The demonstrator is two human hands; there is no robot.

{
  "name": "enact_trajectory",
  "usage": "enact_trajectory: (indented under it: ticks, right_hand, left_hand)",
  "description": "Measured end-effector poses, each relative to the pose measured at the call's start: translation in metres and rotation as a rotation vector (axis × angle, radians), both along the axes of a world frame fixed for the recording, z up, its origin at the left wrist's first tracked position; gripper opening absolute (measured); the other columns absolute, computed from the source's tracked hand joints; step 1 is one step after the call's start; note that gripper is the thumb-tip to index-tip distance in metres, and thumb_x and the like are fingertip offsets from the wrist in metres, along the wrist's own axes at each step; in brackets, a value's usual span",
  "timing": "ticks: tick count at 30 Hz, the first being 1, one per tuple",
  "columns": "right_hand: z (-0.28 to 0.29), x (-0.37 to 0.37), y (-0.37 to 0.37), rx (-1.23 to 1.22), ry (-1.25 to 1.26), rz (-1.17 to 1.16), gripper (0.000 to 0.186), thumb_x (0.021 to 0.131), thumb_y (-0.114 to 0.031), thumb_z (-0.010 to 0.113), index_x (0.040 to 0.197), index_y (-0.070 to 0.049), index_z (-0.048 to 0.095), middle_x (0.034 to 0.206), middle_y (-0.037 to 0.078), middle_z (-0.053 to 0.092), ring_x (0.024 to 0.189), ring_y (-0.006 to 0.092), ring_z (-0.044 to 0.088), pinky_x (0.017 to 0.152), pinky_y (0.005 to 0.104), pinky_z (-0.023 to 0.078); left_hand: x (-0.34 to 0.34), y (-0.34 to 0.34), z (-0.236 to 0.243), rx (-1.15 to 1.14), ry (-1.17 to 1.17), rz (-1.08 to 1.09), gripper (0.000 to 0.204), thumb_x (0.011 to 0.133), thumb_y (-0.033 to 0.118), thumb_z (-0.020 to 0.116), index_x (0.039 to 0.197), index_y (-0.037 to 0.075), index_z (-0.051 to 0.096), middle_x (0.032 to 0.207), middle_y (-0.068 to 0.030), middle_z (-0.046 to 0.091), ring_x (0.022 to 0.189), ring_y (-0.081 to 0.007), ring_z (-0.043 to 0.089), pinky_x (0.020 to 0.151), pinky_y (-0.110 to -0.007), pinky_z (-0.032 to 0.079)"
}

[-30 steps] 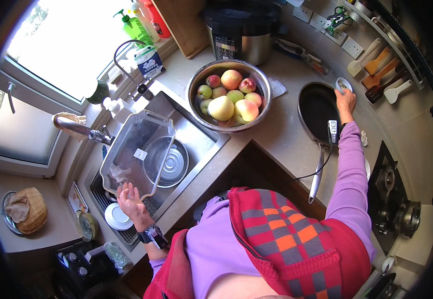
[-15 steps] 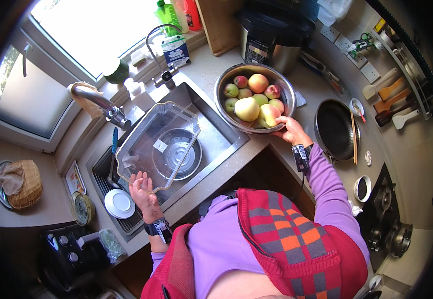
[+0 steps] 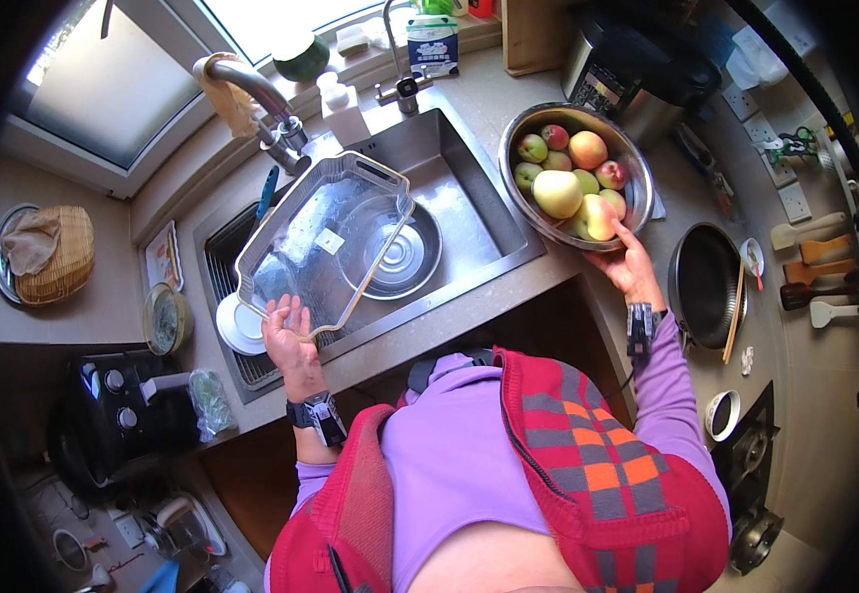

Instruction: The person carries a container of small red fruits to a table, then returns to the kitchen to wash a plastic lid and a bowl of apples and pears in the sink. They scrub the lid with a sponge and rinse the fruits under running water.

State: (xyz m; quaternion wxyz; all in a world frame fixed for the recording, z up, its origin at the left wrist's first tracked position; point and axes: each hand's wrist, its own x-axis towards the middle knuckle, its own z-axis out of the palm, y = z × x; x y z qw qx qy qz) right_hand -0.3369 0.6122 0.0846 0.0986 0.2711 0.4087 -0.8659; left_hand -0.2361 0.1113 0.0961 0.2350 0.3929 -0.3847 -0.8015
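Observation:
My left hand (image 3: 293, 346) holds the near-left corner of a clear plastic tray (image 3: 291, 247), fingers curled at its rim. The tray is tilted over the steel sink (image 3: 477, 223), above a round steel basin (image 3: 400, 259). My right hand (image 3: 627, 272) grips the near rim of a steel bowl (image 3: 514, 188) of assorted fruit (image 3: 558, 193), at the sink's right edge; some fingers are hidden under it. Stacked white dishes (image 3: 239, 326) lie on the rack at the sink's left.
Two taps (image 3: 252, 94) rise behind the sink. A frying pan (image 3: 696, 287) with chopsticks and small bowls (image 3: 722, 415) stand right, near the hob (image 3: 756, 435). A rice cooker (image 3: 617, 74) is behind the fruit. A black appliance (image 3: 123, 405) and woven basket (image 3: 54, 252) stand left.
My right hand has let go of the small white bowl beside the pan and moved to the fruit bowl's rim. My view has turned. My left hand stays at the tray.

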Motion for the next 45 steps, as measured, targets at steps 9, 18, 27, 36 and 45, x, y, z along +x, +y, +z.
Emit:
enact_trajectory:
  ticks: [9,18,27,36,45]
  right_hand:
    - [0.018,0.015,-0.142,-0.068,0.144,0.844,0.035,0.090,-0.019,0.047,0.110,0.009,0.050,0.103,0.022,0.059,0.092,0.0287,0.061,0.081,0.0341,0.050]
    - [-0.118,-0.137,-0.254,0.868,-0.121,1.151,0.050,0.083,-0.027,0.057,0.123,0.001,0.044,0.118,0.024,0.049,0.093,0.0343,0.058,0.074,0.0387,0.051]
    - [-0.264,-0.184,-0.264,1.024,-0.297,1.393,0.042,0.083,-0.029,0.056,0.111,0.002,0.055,0.103,0.016,0.060,0.080,0.0253,0.059,0.068,0.0374,0.047]
    - [-0.236,-0.170,-0.277,0.974,-0.183,1.549,0.025,0.079,-0.020,0.056,0.097,-0.003,0.063,0.083,0.012,0.063,0.078,0.0205,0.060,0.066,0.0330,0.046]
    - [-0.193,-0.146,-0.296,0.723,-0.221,1.317,0.015,0.074,-0.008,0.057,0.079,0.007,0.061,0.080,0.018,0.063,0.064,0.0260,0.063,0.054,0.0351,0.051]
  left_hand:
    - [0.036,-0.020,0.019,0.001,0.044,0.067,0.054,0.075,0.003,0.047,0.127,0.001,0.032,0.122,-0.0176,0.046,0.110,-0.0300,0.049,0.093,-0.041,0.039]
    - [0.109,-0.046,0.045,-0.011,0.147,0.239,0.057,0.075,0.001,0.050,0.128,0.003,0.030,0.121,-0.0171,0.047,0.111,-0.0308,0.050,0.092,-0.042,0.042]
    - [0.169,-0.046,0.054,-0.107,0.044,0.523,0.053,0.075,0.004,0.050,0.126,0.002,0.035,0.119,-0.0152,0.050,0.109,-0.0285,0.051,0.090,-0.039,0.044]
    - [0.165,-0.043,0.050,-0.088,0.022,0.585,0.050,0.076,0.004,0.049,0.125,0.001,0.036,0.119,-0.0166,0.050,0.108,-0.0293,0.052,0.089,-0.040,0.046]
    - [0.157,-0.047,0.054,-0.094,0.048,0.556,0.052,0.076,0.003,0.048,0.126,0.002,0.035,0.120,-0.0160,0.050,0.109,-0.0287,0.051,0.089,-0.039,0.045]
